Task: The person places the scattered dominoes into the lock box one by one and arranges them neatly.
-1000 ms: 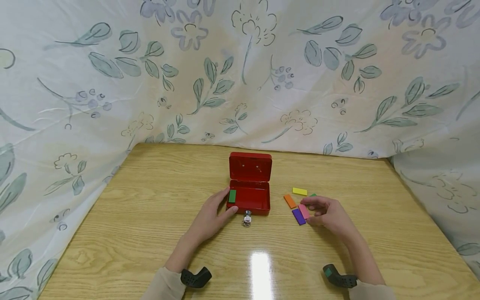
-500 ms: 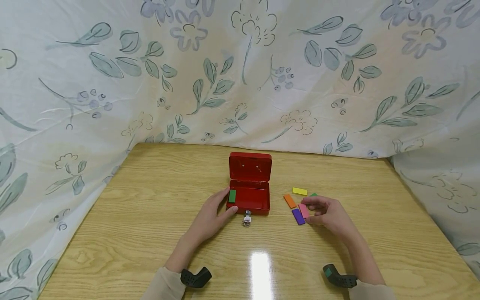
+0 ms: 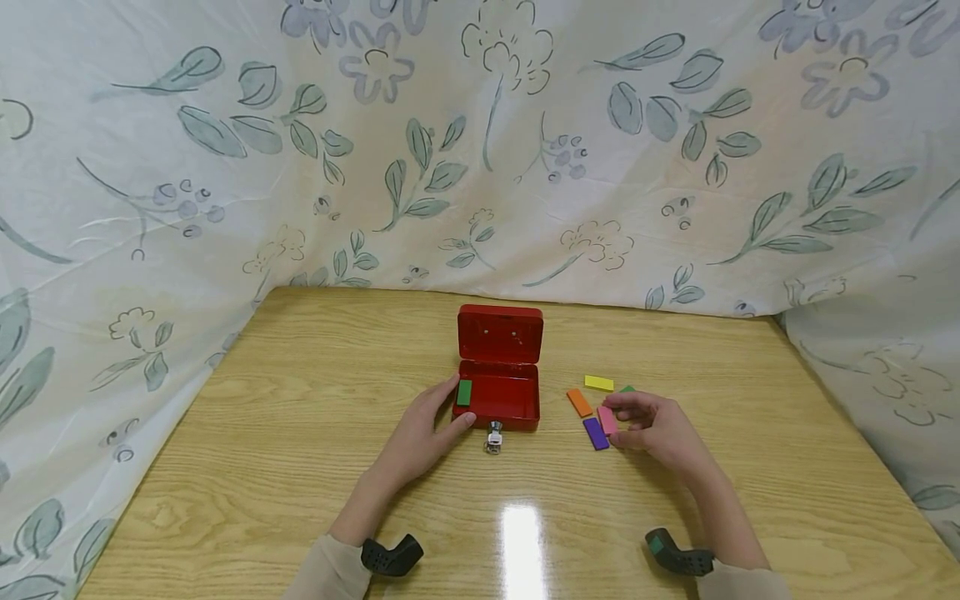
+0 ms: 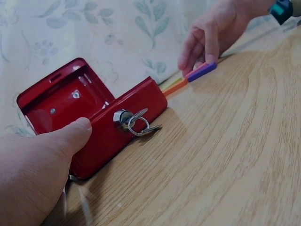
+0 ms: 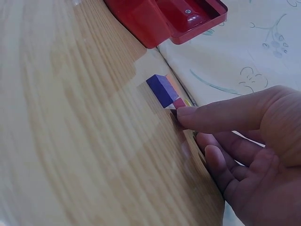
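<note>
A red cash box (image 3: 497, 420) stands with its lid (image 3: 500, 335) raised, and a green block (image 3: 465, 392) lies inside at the left. My left hand (image 3: 417, 433) rests against the box's left front corner, thumb along the front wall and fingers by the left side. The thumb shows large in the left wrist view, beside the lock with keys (image 4: 136, 123). My right hand (image 3: 654, 431) pinches a pink block (image 3: 607, 421) between thumb and fingers. Right beside it lies a purple block (image 3: 596, 434). The right wrist view shows only a bit of the pink block.
An orange block (image 3: 579, 403) and a yellow block (image 3: 599, 383) lie between the box and my right hand. A second green block (image 3: 627, 389) is partly hidden behind my fingers. Floral cloth (image 3: 525, 192) hangs around the wooden table (image 3: 337, 358).
The pink block has turned slightly within my right fingers, and the purple block has shifted a little to the left. My left hand and the box look still.
</note>
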Available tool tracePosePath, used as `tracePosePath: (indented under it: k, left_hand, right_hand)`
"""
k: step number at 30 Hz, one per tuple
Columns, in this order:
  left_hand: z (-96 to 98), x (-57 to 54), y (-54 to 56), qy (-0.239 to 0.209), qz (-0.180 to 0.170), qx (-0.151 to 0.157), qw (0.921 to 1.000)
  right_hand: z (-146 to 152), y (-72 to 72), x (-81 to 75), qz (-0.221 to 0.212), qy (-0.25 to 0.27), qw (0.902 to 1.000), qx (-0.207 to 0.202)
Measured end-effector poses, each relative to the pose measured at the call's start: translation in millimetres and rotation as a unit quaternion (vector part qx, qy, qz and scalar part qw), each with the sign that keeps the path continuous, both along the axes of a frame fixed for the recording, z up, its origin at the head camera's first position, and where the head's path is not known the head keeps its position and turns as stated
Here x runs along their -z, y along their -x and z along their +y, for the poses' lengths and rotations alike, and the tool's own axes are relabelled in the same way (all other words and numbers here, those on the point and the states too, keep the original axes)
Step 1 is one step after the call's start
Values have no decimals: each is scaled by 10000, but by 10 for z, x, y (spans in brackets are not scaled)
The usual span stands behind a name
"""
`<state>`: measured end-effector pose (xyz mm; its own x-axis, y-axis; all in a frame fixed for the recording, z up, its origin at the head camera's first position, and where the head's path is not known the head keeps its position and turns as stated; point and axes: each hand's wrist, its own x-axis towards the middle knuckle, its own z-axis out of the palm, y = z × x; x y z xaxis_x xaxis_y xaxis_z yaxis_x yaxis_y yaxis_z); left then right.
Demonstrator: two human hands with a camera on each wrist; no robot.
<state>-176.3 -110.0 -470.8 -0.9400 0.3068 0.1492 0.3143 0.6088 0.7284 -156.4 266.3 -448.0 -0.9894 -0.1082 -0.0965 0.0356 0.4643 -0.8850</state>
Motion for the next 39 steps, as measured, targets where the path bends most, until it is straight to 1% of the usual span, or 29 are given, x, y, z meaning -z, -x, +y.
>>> tracePosePath:
  k: [10, 22, 32, 39]
  left_hand:
    - [-13, 18, -2, 25, -12, -13, 10000]
    - [-21, 4, -5, 26, -60, 48, 10000]
    - [-9, 10, 0, -19, -5, 65, 10000]
    - [1, 21, 7, -22, 29, 22, 10000]
  right_hand:
    - [-19, 4, 19, -24, 21, 9999, 98]
    - [-34, 16, 23, 4, -37, 9999, 146]
    - [-38, 17, 24, 32, -170, 9997, 163]
    - [-39, 14, -4, 38, -129, 9997, 186]
